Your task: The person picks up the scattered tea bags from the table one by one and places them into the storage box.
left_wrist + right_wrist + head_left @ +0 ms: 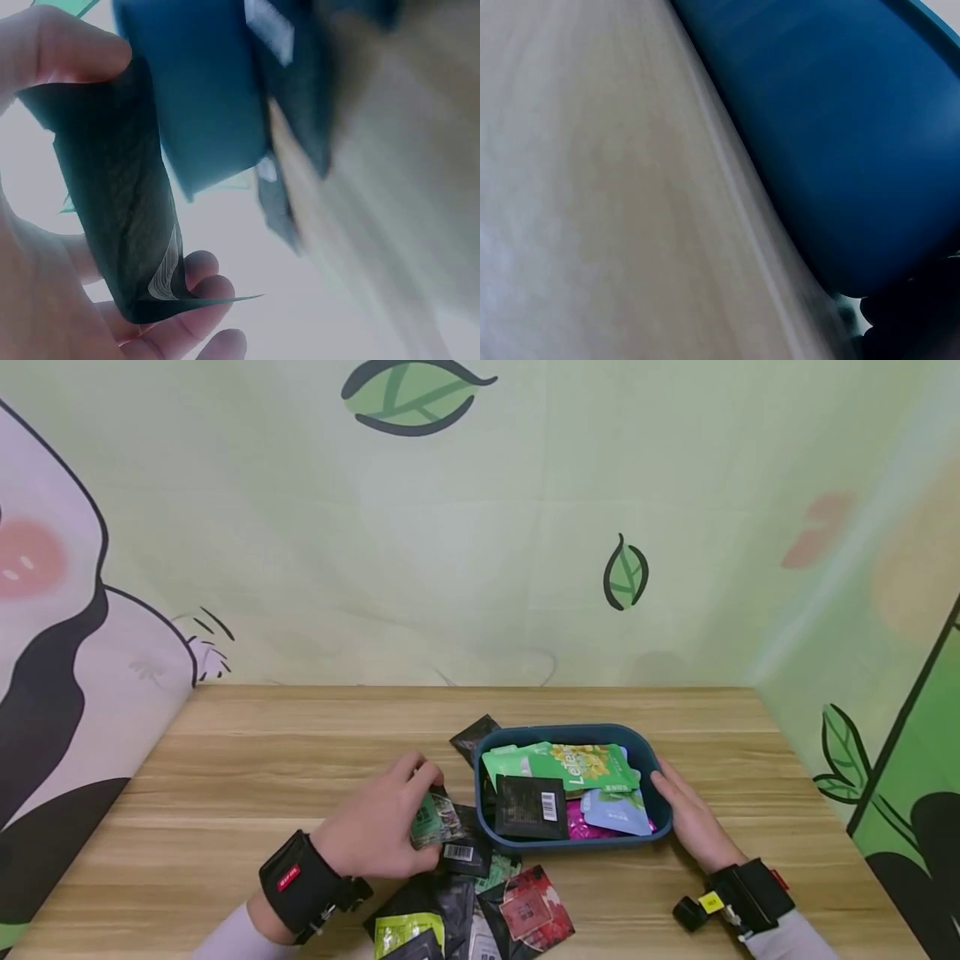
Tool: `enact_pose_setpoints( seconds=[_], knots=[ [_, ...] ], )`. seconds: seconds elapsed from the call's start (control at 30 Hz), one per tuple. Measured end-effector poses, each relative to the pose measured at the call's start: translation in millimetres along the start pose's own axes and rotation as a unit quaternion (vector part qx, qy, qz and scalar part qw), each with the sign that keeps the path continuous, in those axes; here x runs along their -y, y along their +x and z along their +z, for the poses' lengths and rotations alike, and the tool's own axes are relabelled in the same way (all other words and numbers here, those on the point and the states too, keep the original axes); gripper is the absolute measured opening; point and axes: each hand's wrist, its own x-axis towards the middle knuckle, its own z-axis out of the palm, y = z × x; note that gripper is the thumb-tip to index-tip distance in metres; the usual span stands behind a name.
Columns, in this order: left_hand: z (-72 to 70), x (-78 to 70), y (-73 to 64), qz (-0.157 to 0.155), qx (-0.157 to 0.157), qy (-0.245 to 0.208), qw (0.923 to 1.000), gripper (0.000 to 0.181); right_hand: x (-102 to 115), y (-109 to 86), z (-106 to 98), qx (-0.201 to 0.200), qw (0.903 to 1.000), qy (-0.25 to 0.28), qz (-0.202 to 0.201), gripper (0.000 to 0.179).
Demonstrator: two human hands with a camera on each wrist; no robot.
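My left hand (pixel 386 818) pinches a small flat sachet (pixel 435 817) between thumb and fingers. Its front is green and patterned, while the left wrist view shows a dark, bent back (pixel 120 195). Just right of that hand stands a dark blue bin (pixel 573 844) holding several packets. Among them are green packets (pixel 577 764), a black sachet (pixel 531 807), a light blue packet (pixel 617 812) and a magenta one (pixel 585 823). Against the bin's right end rests my right hand (pixel 693 814), its fingers fairly straight along the wall. Only dark fingertips show in the right wrist view.
In front of the bin lies a loose pile of sachets: a red and black one (pixel 527 912), a yellow-green one (pixel 408 933), a black one with a barcode (pixel 467 843). Another black sachet (pixel 472 737) lies behind the bin's left corner. A printed wall backs the wooden table (pixel 262 760).
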Motion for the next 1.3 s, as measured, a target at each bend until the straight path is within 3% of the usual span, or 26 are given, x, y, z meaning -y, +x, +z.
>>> enact_pose_setpoints(
  seconds=[0.17,0.4,0.77,1.07,1.3],
  knots=[
    [-8.4,-2.2,15.3,0.028,-0.035,0.022,0.9987,0.066,-0.8,0.2,-0.5,0.000,1.0000,0.001,0.001,0.083],
    [-7.7,-16.8,49.4,0.075,-0.053,0.015,0.9957,0.064,0.7,0.5,-1.6,-0.001,1.0000,0.004,0.000,0.082],
    [3.7,-35.8,97.2,0.109,-0.002,0.001,0.9940,0.068,-1.8,0.7,1.5,-0.004,0.9999,0.010,-0.002,0.079],
    [5.6,-31.2,112.5,0.078,0.026,0.019,0.9964,0.070,-0.3,1.2,2.6,-0.004,1.0000,0.006,0.001,0.079],
    [6.9,-22.9,109.0,0.055,0.051,0.018,0.9970,0.109,-0.6,-0.2,0.1,-0.004,0.9999,0.008,0.006,0.081]
  ],
)
